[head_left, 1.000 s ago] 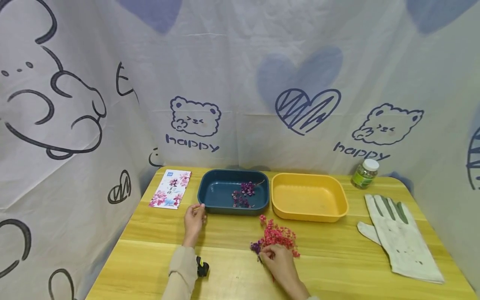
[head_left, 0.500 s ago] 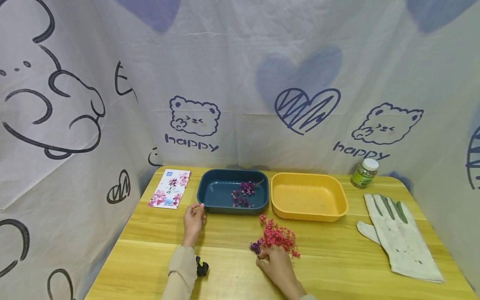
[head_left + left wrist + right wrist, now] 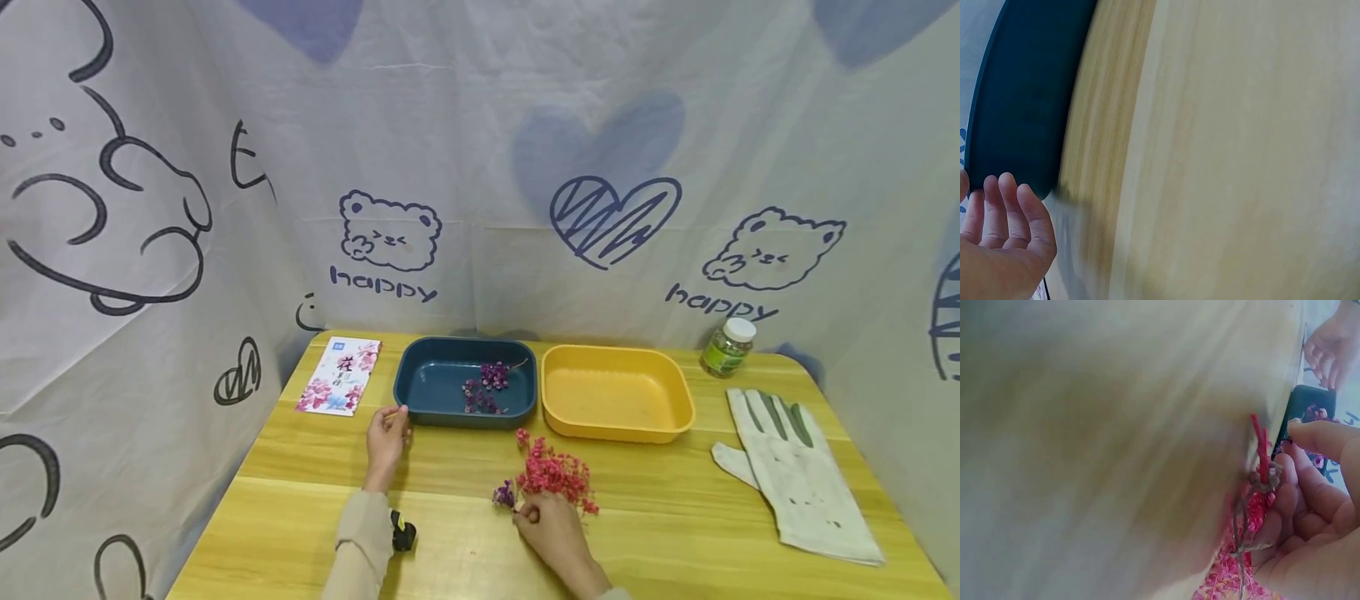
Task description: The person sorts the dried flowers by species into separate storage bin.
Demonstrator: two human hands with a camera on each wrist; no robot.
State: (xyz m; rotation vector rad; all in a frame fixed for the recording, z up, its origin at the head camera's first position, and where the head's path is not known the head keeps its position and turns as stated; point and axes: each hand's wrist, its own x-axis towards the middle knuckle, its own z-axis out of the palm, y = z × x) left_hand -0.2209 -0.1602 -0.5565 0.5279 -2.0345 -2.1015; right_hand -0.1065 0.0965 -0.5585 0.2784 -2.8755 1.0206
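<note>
My right hand (image 3: 557,533) pinches the stem of a small purple dried-flower sprig (image 3: 504,494) between thumb and index finger. The sprig's head lies just left of a bunch of pink dried flowers (image 3: 557,471), which sits under and beyond the hand. In the right wrist view, twine (image 3: 1265,481) binds the pink stems beside the curled fingers. My left hand (image 3: 387,442) touches the near left corner of a dark blue tray (image 3: 465,420) with loosely bent fingers (image 3: 1015,215). Purple flower sprigs (image 3: 487,387) lie in that tray's right half.
A yellow tray (image 3: 615,433) stands right of the blue one. Farther right are a jar with a white lid (image 3: 727,347) and white work gloves (image 3: 806,492). A floral packet (image 3: 341,377) lies at the back left. A printed curtain (image 3: 495,167) hangs behind the table.
The purple sprig has shifted slightly left, away from the pink bunch. My right hand has turned a little over the pink bunch. The left hand keeps its place at the tray corner.
</note>
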